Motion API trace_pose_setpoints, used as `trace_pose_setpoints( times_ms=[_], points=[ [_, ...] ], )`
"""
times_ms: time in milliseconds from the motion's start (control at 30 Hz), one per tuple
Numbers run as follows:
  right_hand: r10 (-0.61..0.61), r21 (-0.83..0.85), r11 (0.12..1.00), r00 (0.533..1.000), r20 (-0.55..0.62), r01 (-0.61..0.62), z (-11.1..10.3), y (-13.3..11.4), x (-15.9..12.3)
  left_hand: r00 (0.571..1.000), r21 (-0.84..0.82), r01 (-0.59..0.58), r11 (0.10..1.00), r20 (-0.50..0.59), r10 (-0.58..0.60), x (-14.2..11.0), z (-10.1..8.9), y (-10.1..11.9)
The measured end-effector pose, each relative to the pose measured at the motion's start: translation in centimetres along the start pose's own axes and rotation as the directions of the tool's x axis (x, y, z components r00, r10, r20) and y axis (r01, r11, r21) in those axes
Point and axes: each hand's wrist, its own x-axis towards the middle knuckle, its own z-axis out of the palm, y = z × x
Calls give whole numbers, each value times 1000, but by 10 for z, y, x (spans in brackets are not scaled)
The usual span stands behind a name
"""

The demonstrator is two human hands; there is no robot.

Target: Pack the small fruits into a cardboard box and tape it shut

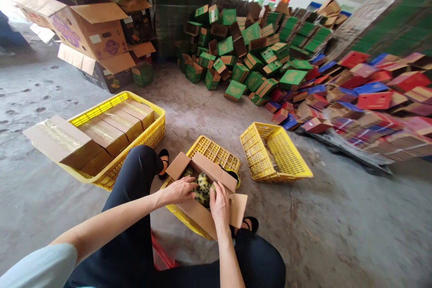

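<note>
An open cardboard box (pixel 216 169) with its flaps spread sits between my knees on an upturned yellow plastic crate (pixel 216 153). Inside lie several round, yellow-green fruits (pixel 203 182) with dark blotches; their exact kind is unclear. My left hand (pixel 181 190) reaches over the box from the left, fingers stretched out and their tips touching the fruits. From the right, my right hand (pixel 219 202) rests at the inner side of the box, its fingers extended against a fruit partly hidden beneath them. Neither hand visibly lifts anything.
At left, a long yellow crate (pixel 160 130) holds several taped cartons (pixel 103 135). Another yellow crate (pixel 293 162) stands to the right. Green boxes (pixel 236 90) and red and blue boxes (pixel 374 100) lie piled behind. Large fruit cartons (pixel 92 31) are stacked at back left.
</note>
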Motion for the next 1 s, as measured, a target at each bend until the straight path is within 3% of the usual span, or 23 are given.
trace_pose_setpoints(
  times_ms=[200, 333, 467, 633, 700, 800, 900, 1000],
  points=[
    [95, -121, 988, 995, -1, -94, 13, 28, -17, 993, -92, 35, 995, 113, -24, 51, 36, 24],
    [85, -251, 967, 988, 128, -50, 9, 23, -26, 998, -14, 10, 1000, 59, -9, 66, 56, 35],
    [113, -276, 960, 964, 239, -44, 9, 17, -25, 995, 66, 97, 993, 9, -98, 54, 39, 20],
    [170, -266, 957, 966, 194, -116, 4, 5, -19, 986, 157, 138, 978, 70, -150, 34, 9, 0],
    [126, -226, 971, 971, 203, -79, -3, -6, -16, 983, 176, 145, 974, 85, -161, 32, 6, -1],
    [50, -87, 996, 936, 349, -21, -11, -30, -7, 980, 193, 159, 968, 86, -178, 31, 6, -1],
    [144, 76, 977, 883, 447, -198, -8, -56, 5, 976, 213, 181, 960, 81, -202, 28, 1, -5],
    [232, 206, 914, 865, 445, -351, 5, -76, 11, 971, 230, 215, 949, 56, -234, 19, -12, -13]
  ],
)
